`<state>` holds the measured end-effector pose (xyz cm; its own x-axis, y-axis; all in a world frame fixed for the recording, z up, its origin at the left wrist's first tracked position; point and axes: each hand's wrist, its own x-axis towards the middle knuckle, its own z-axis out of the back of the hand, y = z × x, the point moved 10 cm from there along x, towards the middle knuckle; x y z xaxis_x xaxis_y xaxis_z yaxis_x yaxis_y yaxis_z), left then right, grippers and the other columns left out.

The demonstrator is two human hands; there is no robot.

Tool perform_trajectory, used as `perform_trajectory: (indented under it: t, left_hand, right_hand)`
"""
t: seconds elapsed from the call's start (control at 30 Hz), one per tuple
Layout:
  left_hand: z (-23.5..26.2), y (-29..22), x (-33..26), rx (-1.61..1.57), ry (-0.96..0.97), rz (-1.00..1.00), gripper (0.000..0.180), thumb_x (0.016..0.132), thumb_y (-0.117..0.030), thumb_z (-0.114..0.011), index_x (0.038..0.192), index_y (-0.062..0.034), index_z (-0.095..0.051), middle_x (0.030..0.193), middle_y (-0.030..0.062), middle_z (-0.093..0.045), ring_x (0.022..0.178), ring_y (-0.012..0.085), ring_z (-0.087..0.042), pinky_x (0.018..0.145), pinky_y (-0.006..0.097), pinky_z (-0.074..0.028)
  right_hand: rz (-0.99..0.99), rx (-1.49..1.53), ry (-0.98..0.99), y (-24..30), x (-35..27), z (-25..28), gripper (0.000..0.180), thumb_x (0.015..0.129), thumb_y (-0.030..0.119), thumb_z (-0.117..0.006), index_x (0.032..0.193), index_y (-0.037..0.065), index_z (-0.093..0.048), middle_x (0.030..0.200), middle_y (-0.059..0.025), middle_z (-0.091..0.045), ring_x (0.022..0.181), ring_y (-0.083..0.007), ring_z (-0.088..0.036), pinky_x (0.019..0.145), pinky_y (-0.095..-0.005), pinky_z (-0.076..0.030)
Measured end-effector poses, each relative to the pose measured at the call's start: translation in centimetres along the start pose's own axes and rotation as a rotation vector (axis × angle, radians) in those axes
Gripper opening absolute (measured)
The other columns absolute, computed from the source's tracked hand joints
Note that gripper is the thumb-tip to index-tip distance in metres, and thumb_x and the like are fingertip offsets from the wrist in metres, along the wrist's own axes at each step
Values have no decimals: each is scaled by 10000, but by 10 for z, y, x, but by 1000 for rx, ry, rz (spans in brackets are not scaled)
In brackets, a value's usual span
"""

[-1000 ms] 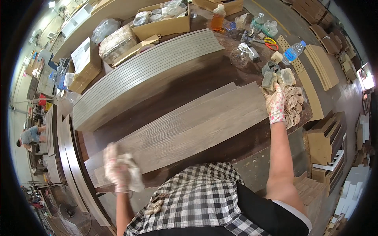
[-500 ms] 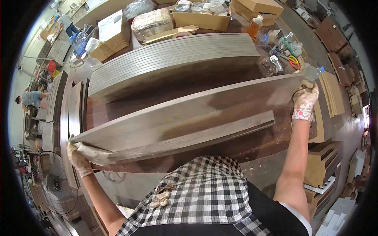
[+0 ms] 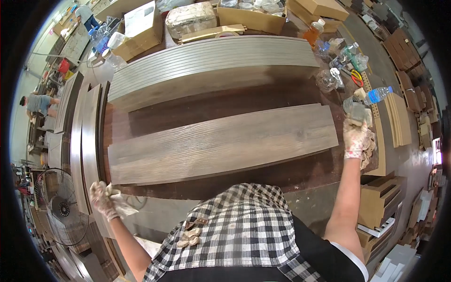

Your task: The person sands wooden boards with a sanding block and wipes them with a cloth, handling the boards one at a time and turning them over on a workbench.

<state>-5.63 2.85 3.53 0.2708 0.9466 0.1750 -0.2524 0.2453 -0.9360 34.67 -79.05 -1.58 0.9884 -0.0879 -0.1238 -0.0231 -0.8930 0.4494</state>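
Workshop, planks [image 3: 225, 143] on a workbench [image 3: 155, 117], cardboard boxes [image 3: 253, 22], large fan [image 3: 61, 207]

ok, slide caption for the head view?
Left hand holding cloth, right hand at a greyish block, planks between.

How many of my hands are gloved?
2: your left hand, holding a pale cloth near the plank, and your right hand, at a greyish block right of the plank.
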Motion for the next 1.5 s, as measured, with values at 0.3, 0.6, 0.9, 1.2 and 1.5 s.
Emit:
perform_trajectory:
  t: [0.3, 0.6, 0.9, 1.2, 1.5]
  left_hand:
    - [-129, -115, -76, 476, 434, -560, 281, 865, -146, -551, 1142, -103, -558, 1055, 92, -606, 980, 156, -571, 771, 329, -495]
    - [-236, -158, -240, 186, 1026, -1007, 194, 691, -184, -624, 868, -105, -616, 962, 48, -581, 888, 244, -535, 791, 392, -417]
    - [-235, -135, -249, 65, 1003, -932, 198, 758, -261, -554, 873, -107, -601, 886, 58, -563, 893, 236, -528, 740, 349, -452]
    - [-236, -121, -245, -58, 1030, -786, 226, 788, -191, -493, 981, -81, -534, 1018, 81, -522, 920, 252, -501, 754, 400, -416]
    - [-229, -144, -242, 44, 932, -1012, 166, 717, -186, -631, 866, -115, -612, 916, 53, -574, 852, 220, -550, 715, 370, -467]
  right_hand:
    - [428, -1045, 212, -94, -69, -147, 436, 884, 161, -523, 1296, 61, -421, 1267, -90, -463, 1123, -194, -480, 922, -307, -439]
    - [443, -1688, 782, -249, -106, -233, 388, 729, 87, -650, 1109, 50, -581, 1107, -108, -582, 1029, -251, -541, 912, -346, -423]
    - [404, -1563, 1419, -462, -182, -342, 402, 748, 252, -637, 1093, 55, -575, 1072, -122, -593, 1011, -281, -544, 885, -374, -429]
    - [238, -1459, 1727, -626, -256, -391, 417, 802, 326, -618, 1084, 24, -567, 1010, -147, -599, 968, -307, -557, 851, -377, -444]
    - [261, -1608, 1705, -500, -187, -335, 406, 762, 260, -635, 1090, 34, -558, 1038, -147, -587, 985, -311, -549, 853, -387, -443]
